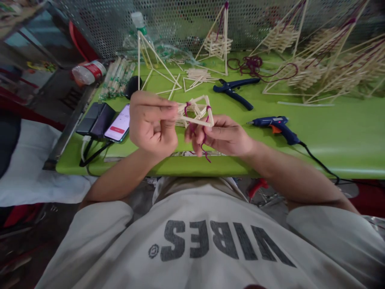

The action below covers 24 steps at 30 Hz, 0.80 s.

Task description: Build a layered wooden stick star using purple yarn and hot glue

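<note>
Between my hands is a small frame of pale wooden sticks [195, 120], raised above the green table, with purple yarn [205, 149] tied round it and a loose end hanging down. My left hand [153, 124] pinches the frame's left end between thumb and fingertips. On the other side, my right hand [224, 134] grips the lower right corner, its fingers near the yarn. Behind the hands, a larger triangular stick frame [159, 60] stands beside a pile of loose sticks [198, 76].
A blue cutter [236, 90] and a blue glue gun [275, 123] with a black cord lie to the right. Stick models with yarn [303, 72] fill the back right. A phone [118, 124], a dark box [96, 118] and wrapped stick bundles [117, 76] are at left.
</note>
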Each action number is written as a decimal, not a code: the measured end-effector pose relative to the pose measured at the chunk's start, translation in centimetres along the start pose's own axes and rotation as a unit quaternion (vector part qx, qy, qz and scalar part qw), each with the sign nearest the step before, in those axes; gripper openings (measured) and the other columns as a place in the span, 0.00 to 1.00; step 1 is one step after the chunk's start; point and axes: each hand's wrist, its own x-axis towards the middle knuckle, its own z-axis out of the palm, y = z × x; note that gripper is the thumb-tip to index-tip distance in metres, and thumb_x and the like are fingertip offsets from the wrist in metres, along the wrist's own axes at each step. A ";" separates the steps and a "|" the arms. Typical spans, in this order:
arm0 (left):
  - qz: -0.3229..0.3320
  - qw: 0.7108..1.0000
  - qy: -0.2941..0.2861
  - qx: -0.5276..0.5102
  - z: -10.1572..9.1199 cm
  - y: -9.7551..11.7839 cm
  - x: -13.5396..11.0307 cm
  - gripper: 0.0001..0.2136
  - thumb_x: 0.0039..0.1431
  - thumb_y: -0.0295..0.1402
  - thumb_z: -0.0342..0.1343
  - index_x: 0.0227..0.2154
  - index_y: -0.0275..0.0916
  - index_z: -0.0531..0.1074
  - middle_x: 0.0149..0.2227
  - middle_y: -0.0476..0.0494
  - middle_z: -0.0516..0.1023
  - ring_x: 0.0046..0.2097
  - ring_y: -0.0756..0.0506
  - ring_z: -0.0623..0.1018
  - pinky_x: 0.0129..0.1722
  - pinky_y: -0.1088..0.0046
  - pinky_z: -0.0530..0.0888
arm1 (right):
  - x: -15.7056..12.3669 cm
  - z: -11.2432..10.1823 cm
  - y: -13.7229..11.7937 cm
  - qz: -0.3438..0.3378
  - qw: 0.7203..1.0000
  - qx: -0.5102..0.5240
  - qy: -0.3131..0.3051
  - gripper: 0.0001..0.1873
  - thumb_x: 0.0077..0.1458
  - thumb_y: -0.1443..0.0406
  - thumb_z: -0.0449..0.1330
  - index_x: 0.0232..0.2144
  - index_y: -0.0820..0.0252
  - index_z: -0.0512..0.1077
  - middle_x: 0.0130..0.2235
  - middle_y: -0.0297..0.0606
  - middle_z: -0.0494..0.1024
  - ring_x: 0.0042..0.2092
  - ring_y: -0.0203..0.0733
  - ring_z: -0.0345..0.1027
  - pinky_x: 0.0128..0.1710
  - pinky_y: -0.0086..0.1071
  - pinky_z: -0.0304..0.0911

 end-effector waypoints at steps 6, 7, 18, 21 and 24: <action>-0.016 0.999 0.025 0.028 -0.2 -0.6 0.2 0.13 0.80 0.50 0.57 0.45 0.49 0.78 0.38 0.46 0.77 0.40 0.45 0.79 0.37 0.62 0.74 | -0.2 0.5 -0.6 0.004 0.999 0.023 0.028 0.18 0.71 0.57 0.71 0.33 0.66 0.83 0.30 0.36 0.78 0.23 0.25 0.54 0.21 0.24 0.42; -0.012 0.999 0.024 0.038 -0.2 -0.7 0.2 0.14 0.80 0.51 0.56 0.45 0.48 0.77 0.38 0.46 0.77 0.40 0.46 0.79 0.37 0.63 0.74 | -0.2 0.6 -0.5 -0.002 0.999 0.020 0.029 0.18 0.71 0.57 0.72 0.33 0.66 0.83 0.30 0.36 0.77 0.24 0.26 0.53 0.22 0.25 0.42; -0.218 0.967 -0.093 0.097 -1.7 -2.1 -1.4 0.27 0.74 0.67 0.52 0.46 0.47 0.75 0.41 0.43 0.79 0.47 0.41 0.81 0.54 0.56 0.77 | -0.5 0.2 -0.2 -0.027 0.998 -0.036 0.054 0.19 0.72 0.55 0.71 0.33 0.64 0.83 0.32 0.38 0.79 0.26 0.28 0.55 0.24 0.27 0.44; -0.258 0.954 -0.129 0.086 -2.0 -2.3 -1.7 0.27 0.75 0.67 0.52 0.49 0.47 0.75 0.44 0.42 0.81 0.51 0.41 0.82 0.54 0.58 0.76 | -0.5 -0.2 0.3 -0.027 0.997 -0.041 0.060 0.17 0.73 0.56 0.70 0.35 0.63 0.84 0.34 0.38 0.82 0.26 0.28 0.58 0.24 0.27 0.47; -0.204 0.967 -0.125 0.092 -1.9 -2.4 -2.0 0.23 0.80 0.61 0.50 0.53 0.46 0.74 0.45 0.45 0.81 0.50 0.45 0.81 0.52 0.61 0.76 | -0.4 -0.3 0.7 -0.015 0.998 -0.038 0.057 0.17 0.71 0.55 0.72 0.35 0.63 0.84 0.33 0.36 0.82 0.24 0.28 0.62 0.23 0.27 0.52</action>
